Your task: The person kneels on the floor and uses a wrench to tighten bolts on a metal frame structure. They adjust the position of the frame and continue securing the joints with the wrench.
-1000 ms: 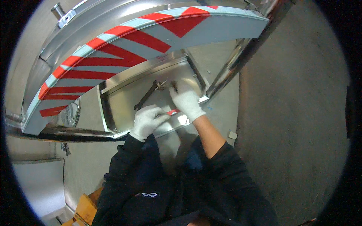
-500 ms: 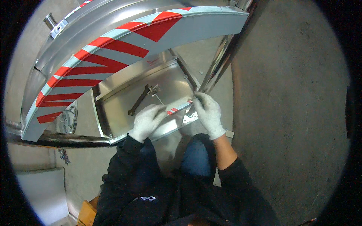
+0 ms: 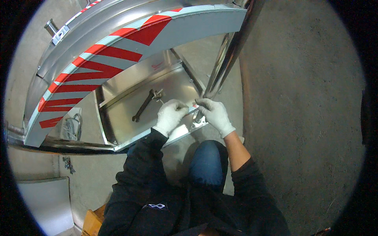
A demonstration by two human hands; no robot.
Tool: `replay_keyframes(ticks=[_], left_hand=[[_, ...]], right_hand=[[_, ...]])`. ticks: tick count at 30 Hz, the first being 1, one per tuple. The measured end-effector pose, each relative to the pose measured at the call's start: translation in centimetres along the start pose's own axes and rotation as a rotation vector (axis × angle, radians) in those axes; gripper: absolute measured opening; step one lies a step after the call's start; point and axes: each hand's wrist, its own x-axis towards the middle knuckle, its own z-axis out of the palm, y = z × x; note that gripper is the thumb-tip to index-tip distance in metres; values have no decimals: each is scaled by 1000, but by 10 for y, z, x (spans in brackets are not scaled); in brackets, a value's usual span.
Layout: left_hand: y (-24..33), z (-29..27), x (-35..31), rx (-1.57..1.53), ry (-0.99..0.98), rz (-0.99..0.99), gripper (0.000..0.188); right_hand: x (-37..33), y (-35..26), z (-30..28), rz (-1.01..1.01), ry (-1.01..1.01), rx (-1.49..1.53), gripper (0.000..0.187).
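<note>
Both my hands wear white gloves and meet at the near right corner of a shallow metal tray [image 3: 122, 144]. There a short piece of red-and-white striped tape [image 3: 193, 107] lies along the rim, partly hidden by the gloves. My left hand [image 3: 172, 116] is closed, its fingertips at the tape's left part. At the other end, beside a shiny metal tube [image 3: 219, 72], my right hand [image 3: 215, 115] pinches the tape near the corner. Inside the tray lie a dark open-end wrench [image 3: 143, 105] and a small metal fitting [image 3: 158, 94]. A bracket plate with holes [image 3: 199, 124] sits below my hands.
Above the tray arches a large curved grey panel [image 3: 189, 34] with red stripes. A metal tube [image 3: 78, 145] runs along the left. Coiled cable [image 3: 73, 128] lies on the floor there, with a pale panel [image 3: 45, 204] and an orange-yellow box [image 3: 92, 222] nearer me.
My left hand has slid right along the rim, closer to my right hand, and its fingers have curled in. My right hand stays at the corner, its wrist slightly turned. The view has shifted a little.
</note>
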Motion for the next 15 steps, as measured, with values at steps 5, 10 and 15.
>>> replay_keyframes(ticks=[5, 10, 15], left_hand=[[-1, 8, -3, 96, 122, 135, 14], [0, 9, -3, 266, 123, 207, 14], [4, 8, 2, 78, -23, 119, 25]], right_hand=[[-5, 8, 9, -308, 167, -325, 21], [-7, 5, 7, -362, 182, -426, 19], [-13, 16, 12, -81, 139, -221, 15]])
